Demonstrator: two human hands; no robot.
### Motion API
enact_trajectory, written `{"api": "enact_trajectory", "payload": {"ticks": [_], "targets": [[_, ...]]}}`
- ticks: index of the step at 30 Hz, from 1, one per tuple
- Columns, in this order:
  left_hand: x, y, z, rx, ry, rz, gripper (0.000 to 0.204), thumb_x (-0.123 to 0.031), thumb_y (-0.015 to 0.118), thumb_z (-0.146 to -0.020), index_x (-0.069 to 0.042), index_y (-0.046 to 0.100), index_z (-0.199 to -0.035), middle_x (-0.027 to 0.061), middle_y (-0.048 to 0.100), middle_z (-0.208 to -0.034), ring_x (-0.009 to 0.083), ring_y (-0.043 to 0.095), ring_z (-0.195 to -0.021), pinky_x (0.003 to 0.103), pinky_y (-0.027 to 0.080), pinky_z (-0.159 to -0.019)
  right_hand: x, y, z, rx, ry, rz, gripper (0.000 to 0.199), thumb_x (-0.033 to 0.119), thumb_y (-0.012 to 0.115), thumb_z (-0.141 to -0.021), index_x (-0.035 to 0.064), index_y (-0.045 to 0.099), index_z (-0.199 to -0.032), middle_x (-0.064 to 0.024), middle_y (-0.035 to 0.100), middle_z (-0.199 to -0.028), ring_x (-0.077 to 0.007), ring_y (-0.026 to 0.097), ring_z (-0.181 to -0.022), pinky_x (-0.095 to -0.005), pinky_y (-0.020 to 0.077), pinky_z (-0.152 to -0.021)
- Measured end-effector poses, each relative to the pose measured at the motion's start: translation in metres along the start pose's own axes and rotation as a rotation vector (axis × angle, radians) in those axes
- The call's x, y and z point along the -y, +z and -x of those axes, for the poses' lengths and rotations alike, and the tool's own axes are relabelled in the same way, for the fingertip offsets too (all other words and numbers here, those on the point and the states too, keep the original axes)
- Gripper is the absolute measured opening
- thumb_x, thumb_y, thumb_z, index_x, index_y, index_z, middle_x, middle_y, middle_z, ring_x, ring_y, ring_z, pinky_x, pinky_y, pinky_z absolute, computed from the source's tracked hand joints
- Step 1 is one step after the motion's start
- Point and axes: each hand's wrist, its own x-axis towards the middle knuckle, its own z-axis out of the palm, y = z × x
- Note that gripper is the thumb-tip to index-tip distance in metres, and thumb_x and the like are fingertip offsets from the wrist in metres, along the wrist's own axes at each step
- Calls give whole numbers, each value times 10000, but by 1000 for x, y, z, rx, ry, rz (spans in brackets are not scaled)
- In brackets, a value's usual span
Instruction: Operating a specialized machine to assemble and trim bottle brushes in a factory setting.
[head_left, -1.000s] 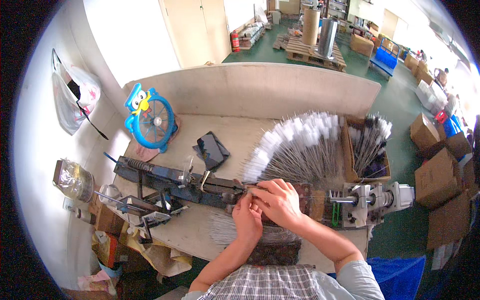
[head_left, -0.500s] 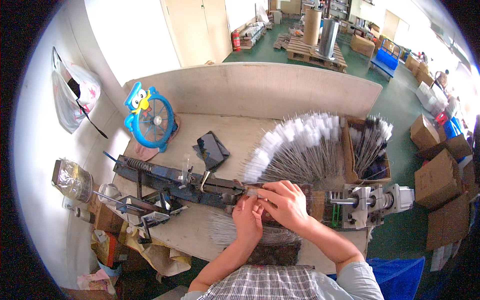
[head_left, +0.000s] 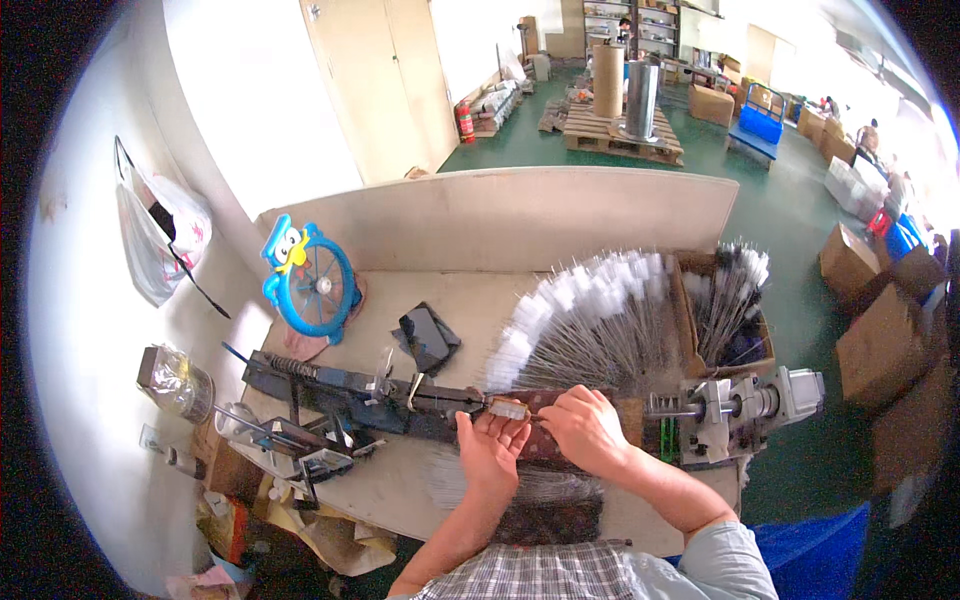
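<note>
Brown cardboard box [head_left: 688, 320] at far right holds white-tipped wire brushes [head_left: 735, 290]; more brushes fan out [head_left: 590, 320] just left of it. The pale bench [head_left: 400, 480] carries a dark machine rail [head_left: 340, 390], with green workshop floor beyond. Left hand [head_left: 490, 450] and right hand [head_left: 585, 430] both pinch a small white brush piece [head_left: 508, 409] at the rail, lifted slightly higher than a moment ago.

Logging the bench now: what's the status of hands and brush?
Both hands at the machine: left hand and right hand pinch a small white brush between fingertips. Finished brushes fanned behind. Nothing in the way.
</note>
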Motion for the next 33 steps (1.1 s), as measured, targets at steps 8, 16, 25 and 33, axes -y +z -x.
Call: {"api": "enact_trajectory", "payload": {"ticks": [8,16,25,33], "targets": [[13,-17,16,91,24,-227,651,-480,395,-923,-3,263,-1347,121,410,-1305,234,501,-1094,371,387,-930,20,-26,20,-160,4,-155,160,174,606,-751,87,636,-882,-41,619,-812,-234,567,-843,-363,444,-728],[-40,-140,32,-154,228,-271,321,-235,571,-880,-20,511,-1111,65,600,-1037,187,586,-926,318,481,-797,40,-20,118,395,152,-466,262,265,549,-850,82,633,-1018,-116,645,-941,-305,612,-873,-411,491,-751],[-194,-305,52,-919,659,-305,373,-409,672,-795,-57,554,-832,30,593,-752,139,562,-621,263,437,-502,39,9,140,584,244,-342,274,317,533,-847,134,635,-1023,-103,635,-964,-319,594,-893,-422,481,-763],[-159,-317,27,-883,658,-271,396,-428,632,-796,-46,562,-868,41,594,-808,140,574,-714,281,454,-592,10,48,98,402,285,45,147,241,598,-781,101,617,-819,-78,562,-830,-266,586,-863,-420,494,-680]]}}
